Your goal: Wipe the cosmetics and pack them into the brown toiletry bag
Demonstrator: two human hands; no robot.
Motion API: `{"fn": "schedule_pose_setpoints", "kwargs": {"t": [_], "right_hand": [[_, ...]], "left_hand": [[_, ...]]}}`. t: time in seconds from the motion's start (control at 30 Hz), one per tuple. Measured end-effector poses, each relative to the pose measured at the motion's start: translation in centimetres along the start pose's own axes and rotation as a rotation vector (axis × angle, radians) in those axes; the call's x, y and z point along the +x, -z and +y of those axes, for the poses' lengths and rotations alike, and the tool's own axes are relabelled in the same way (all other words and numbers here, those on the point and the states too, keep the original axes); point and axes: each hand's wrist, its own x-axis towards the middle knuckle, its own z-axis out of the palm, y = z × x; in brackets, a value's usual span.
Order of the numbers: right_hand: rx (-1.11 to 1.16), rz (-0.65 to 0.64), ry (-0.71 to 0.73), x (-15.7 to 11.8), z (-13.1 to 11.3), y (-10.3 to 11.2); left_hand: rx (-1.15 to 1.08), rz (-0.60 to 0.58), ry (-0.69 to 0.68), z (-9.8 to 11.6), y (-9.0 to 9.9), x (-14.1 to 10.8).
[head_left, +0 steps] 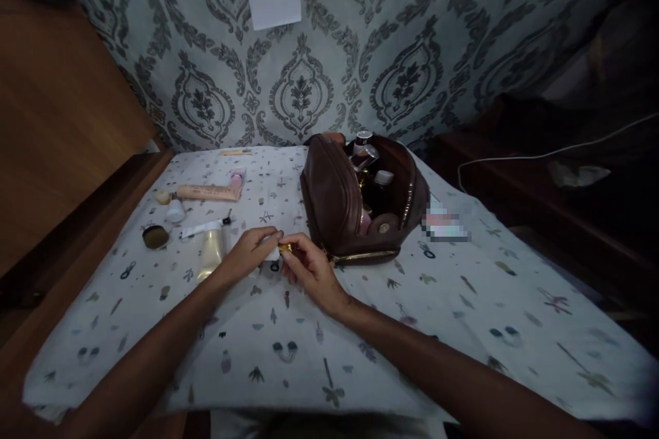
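Near the middle of the table, my left hand (256,249) is closed on a small white item (272,255), perhaps a cloth or tissue. Its fingertips meet those of my right hand (312,273), which pinches a small gold item (286,247). What exactly the gold item is cannot be made out. Just right of my hands stands a brown leather bag (334,192), unzipped, with several bottles inside, one with a white cap (384,178). A cream-gold tube (212,250) lies left of my left hand, partly behind my forearm.
On the left lie a long peach tube (206,192), a pink item (237,180), a white jar (176,210) and a dark oval item (155,236). A blurred packet (443,221) is right of the bag. Patterned white cloth (288,384) covers the table.
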Motion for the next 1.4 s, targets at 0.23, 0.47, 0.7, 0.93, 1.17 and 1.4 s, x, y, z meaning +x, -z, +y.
{"fn": "schedule_pose_setpoints", "kwargs": {"t": [0.23,0.47,0.7,0.93,1.17,1.4], "right_hand": [[0.038,0.027,-0.026,0.2,0.1,0.0],[-0.065,0.065,0.042,-0.1,0.1,0.0],[0.006,0.038,0.004,0.1,0.0,0.0],[-0.091,0.090,0.058,0.2,0.3,0.1],[-0.280,0.069,0.198,-0.2,0.2,0.3],[-0.387,0.008,0.500,-0.3,-1.4,0.8]], "left_hand": [[0.072,0.091,0.006,0.3,-0.5,-0.3],[0.026,0.062,0.098,-0.1,-0.1,0.1],[0.009,0.094,0.105,-0.9,0.3,0.3],[0.044,0.063,0.033,-0.3,0.3,0.2],[-0.083,0.011,0.109,-0.2,0.3,0.1],[-0.242,0.095,0.244,0.1,0.3,0.3]]}}
